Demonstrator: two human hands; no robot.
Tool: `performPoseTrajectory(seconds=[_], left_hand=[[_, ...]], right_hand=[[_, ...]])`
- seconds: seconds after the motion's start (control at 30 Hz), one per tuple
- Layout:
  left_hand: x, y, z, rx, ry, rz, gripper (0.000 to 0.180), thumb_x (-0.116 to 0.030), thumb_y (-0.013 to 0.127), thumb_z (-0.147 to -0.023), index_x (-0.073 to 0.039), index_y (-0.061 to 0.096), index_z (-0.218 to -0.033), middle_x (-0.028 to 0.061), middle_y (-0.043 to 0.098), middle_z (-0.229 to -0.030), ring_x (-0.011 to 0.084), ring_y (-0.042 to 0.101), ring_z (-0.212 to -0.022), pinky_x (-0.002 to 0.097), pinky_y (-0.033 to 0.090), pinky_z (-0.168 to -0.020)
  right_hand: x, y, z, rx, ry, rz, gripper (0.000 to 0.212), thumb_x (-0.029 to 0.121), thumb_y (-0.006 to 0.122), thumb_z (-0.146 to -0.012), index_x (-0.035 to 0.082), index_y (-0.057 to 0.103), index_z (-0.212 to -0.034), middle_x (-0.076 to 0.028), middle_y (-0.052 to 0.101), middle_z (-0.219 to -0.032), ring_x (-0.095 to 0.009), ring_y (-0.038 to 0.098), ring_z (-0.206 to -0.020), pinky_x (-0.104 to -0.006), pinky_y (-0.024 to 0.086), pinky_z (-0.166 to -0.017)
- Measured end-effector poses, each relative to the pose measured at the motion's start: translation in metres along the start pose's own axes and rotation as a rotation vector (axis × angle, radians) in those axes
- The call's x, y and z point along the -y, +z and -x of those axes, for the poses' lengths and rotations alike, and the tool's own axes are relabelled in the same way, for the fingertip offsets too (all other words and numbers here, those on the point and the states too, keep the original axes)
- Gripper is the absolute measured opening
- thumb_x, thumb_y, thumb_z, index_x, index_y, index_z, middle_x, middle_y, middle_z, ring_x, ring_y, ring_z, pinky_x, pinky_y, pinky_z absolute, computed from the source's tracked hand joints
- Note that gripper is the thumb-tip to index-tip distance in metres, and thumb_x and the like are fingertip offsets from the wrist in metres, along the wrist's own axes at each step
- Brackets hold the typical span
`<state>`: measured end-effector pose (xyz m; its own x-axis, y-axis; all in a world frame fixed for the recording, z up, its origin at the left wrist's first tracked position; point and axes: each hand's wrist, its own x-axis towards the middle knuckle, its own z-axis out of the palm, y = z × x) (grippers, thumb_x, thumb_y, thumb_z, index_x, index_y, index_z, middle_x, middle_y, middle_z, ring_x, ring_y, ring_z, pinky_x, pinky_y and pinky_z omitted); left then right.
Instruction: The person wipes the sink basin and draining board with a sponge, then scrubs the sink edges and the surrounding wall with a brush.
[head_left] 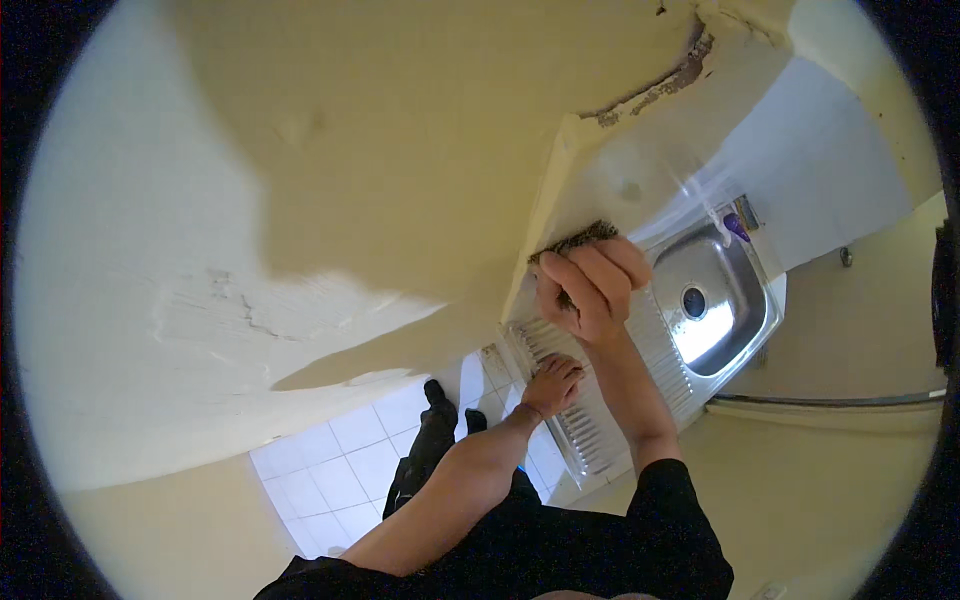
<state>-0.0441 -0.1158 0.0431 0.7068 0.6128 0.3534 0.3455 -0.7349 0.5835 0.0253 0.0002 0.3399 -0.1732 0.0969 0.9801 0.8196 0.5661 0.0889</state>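
Note:
My right hand [597,283] is closed around a dark, wiry scouring pad [580,240]. The pad is up against the pale tiled or painted wall strip [625,185] behind the sink, near its left edge. Below and to the left, my left hand [553,386] rests with curled fingers on the ribbed draining board [570,430]. Whether anything is inside those fingers is hidden. The draining board joins a steel sink basin [690,265] on the right, which has a dark round drain [693,302].
A purple object [737,227] lies on the sink's back rim beside a small dark-and-tan block [747,212]. Plaster has broken away along a crack [655,85] in the yellowish wall [400,130]. White floor tiles [345,470] show below, next to my legs.

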Motion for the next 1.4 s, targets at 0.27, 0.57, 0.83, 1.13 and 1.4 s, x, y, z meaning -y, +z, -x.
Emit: performPoseTrajectory(seconds=[0.27, 0.57, 0.83, 1.13, 1.4], left_hand=[[-0.001, 0.005, 0.003, 0.053, -0.013, -0.023, 0.031, -0.017, 0.062, -0.083, -0.008, 0.061, -0.113, 0.0109, 0.057, -0.119, 0.0296, 0.049, -0.123, 0.047, 0.035, -0.111], [-0.007, -0.002, 0.002, 0.007, -0.014, 0.005, 0.032, -0.019, 0.062, -0.083, -0.009, 0.061, -0.113, 0.009, 0.055, -0.121, 0.0286, 0.049, -0.122, 0.0459, 0.035, -0.111], [-0.007, -0.005, -0.002, 0.09, -0.031, -0.012, 0.03, -0.017, 0.063, -0.083, -0.009, 0.061, -0.112, 0.0089, 0.055, -0.121, 0.0293, 0.049, -0.121, 0.0456, 0.035, -0.111], [-0.006, -0.001, -0.004, 0.096, -0.056, 0.098, 0.031, -0.019, 0.063, -0.084, -0.008, 0.061, -0.113, 0.0106, 0.056, -0.119, 0.03, 0.049, -0.122, 0.0457, 0.034, -0.112], [-0.014, -0.007, -0.005, 0.194, -0.121, 0.063, 0.03, -0.019, 0.064, -0.082, -0.007, 0.061, -0.11, 0.0124, 0.056, -0.118, 0.0324, 0.049, -0.122, 0.0497, 0.036, -0.11]], right_hand=[[0.004, 0.0, 0.018, -0.021, 0.044, -0.015, 0.035, -0.001, 0.078, -0.065, 0.016, 0.069, -0.095, 0.0, 0.058, -0.103, -0.024, 0.052, -0.096, -0.036, 0.044, -0.081], [0.004, 0.005, 0.02, -0.075, 0.072, -0.024, 0.045, 0.005, 0.083, -0.06, 0.015, 0.074, -0.103, 0.0, 0.061, -0.111, -0.024, 0.055, -0.097, -0.0396, 0.046, -0.074], [0.003, 0.002, 0.016, -0.086, 0.082, -0.004, 0.04, 0.006, 0.083, -0.062, 0.017, 0.075, -0.1, 0.001, 0.061, -0.11, -0.023, 0.054, -0.098, -0.0389, 0.045, -0.076], [-0.002, -0.005, 0.015, -0.038, 0.037, 0.007, 0.029, 0.003, 0.077, -0.07, 0.017, 0.069, -0.094, 0.001, 0.056, -0.103, -0.023, 0.051, -0.094, -0.0365, 0.045, -0.076], [0.0, 0.002, 0.016, -0.114, 0.06, 0.025, 0.041, 0.009, 0.081, -0.065, 0.017, 0.074, -0.104, 0.002, 0.058, -0.111, -0.023, 0.052, -0.099, -0.0383, 0.045, -0.075]])
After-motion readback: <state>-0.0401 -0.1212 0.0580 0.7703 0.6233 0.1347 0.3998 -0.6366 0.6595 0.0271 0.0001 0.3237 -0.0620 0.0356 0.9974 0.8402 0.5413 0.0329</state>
